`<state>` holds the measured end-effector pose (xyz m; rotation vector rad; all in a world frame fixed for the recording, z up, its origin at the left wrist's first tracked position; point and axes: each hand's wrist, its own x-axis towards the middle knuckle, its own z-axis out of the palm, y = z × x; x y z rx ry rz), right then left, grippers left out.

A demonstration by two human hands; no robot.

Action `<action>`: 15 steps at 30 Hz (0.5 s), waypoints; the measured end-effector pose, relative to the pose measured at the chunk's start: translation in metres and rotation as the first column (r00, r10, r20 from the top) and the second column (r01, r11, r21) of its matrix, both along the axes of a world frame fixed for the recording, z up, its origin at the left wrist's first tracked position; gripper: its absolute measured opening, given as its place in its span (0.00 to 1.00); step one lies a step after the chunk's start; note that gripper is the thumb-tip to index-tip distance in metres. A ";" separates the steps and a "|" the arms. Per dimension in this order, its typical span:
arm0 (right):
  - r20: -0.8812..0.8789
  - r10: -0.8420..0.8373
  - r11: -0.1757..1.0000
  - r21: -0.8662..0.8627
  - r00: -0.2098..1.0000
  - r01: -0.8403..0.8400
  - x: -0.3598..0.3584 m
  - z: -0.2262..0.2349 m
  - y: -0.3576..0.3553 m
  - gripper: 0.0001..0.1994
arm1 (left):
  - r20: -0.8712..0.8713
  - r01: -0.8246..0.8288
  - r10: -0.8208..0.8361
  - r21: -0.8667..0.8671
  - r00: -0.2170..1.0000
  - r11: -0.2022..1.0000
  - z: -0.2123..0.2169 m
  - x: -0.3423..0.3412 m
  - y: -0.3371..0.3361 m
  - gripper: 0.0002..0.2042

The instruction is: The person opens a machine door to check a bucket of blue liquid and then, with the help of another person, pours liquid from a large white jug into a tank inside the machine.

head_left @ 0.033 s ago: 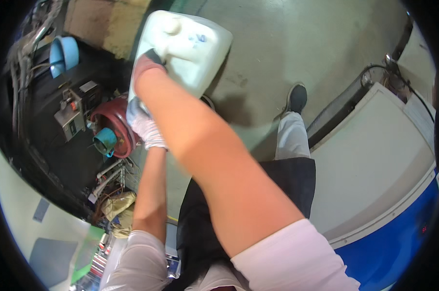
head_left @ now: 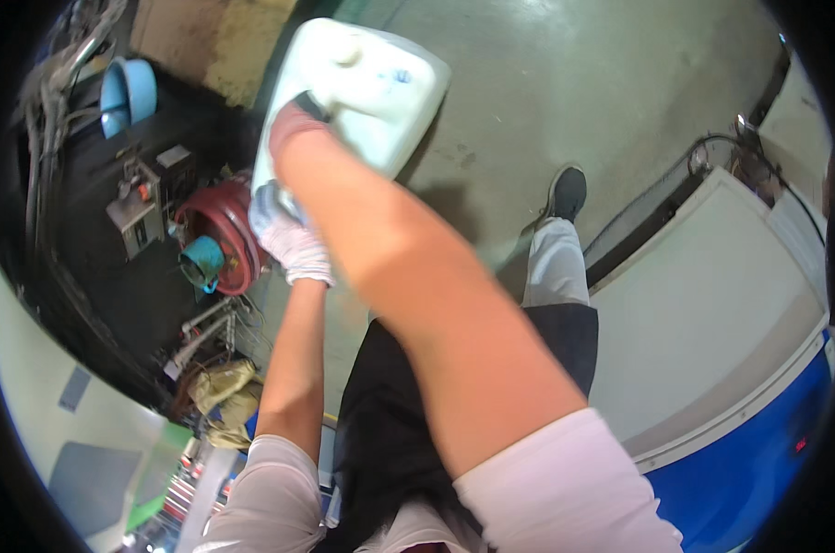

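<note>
A large white plastic jerrycan [head_left: 362,138] is at the upper middle, with a round cap at its far end and a moulded handle along its top. My right hand [head_left: 297,129], in a reddish glove with dark fingertips, grips the can around the handle; the forearm crosses over my left one. At the can's near left corner is my left hand [head_left: 288,235], in a pale knitted glove with a grey-blue coating. Its fingers press on the can's edge and are partly hidden.
Left of the can stand a dark red round tub [head_left: 242,240], a teal cup [head_left: 201,263] and a small metal control box [head_left: 136,226]. A blue basin [head_left: 130,92] sits farther back. On the right is a white-topped machine [head_left: 712,313] with a blue side. My shoe [head_left: 568,192] rests on the floor.
The jerrycan and both my hands have shifted slightly to the right in the view. Both hands keep their places on it.
</note>
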<state>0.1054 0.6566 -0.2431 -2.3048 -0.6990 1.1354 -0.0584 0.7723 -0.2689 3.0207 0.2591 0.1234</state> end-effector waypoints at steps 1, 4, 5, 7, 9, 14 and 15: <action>0.165 0.314 0.949 -0.034 0.935 -0.313 -0.011 -0.003 -0.015 0.18 | -0.074 -0.005 0.009 0.059 0.997 0.998 0.002 -0.013 -0.006 0.24; 0.222 0.348 0.931 -0.197 0.911 -0.308 -0.083 -0.004 -0.065 0.17 | -0.215 0.153 -0.154 -0.022 0.964 0.988 0.020 -0.071 -0.044 0.29; 0.149 0.373 0.918 -0.204 0.916 -0.340 -0.109 -0.010 -0.087 0.17 | -0.325 0.091 -0.133 -0.141 0.936 0.986 0.024 -0.088 -0.059 0.34; -0.020 0.302 0.908 -0.297 0.953 -0.295 -0.154 -0.033 -0.127 0.16 | -0.455 0.411 -0.411 -0.105 0.790 0.906 0.030 -0.116 -0.094 0.24; -0.174 0.300 0.869 -0.356 0.938 -0.344 -0.194 -0.060 -0.168 0.16 | -0.510 0.543 -0.627 -0.325 0.589 0.775 0.037 -0.131 -0.110 0.24; -0.346 0.248 0.765 -0.503 0.905 -0.402 -0.249 -0.131 -0.253 0.14 | -0.575 0.143 -0.465 -0.515 0.673 0.845 0.054 -0.149 -0.043 0.22; -0.354 0.237 0.755 -0.519 0.904 -0.402 -0.258 -0.149 -0.266 0.14 | -0.572 0.124 -0.404 -0.465 0.714 0.877 0.053 -0.155 -0.021 0.21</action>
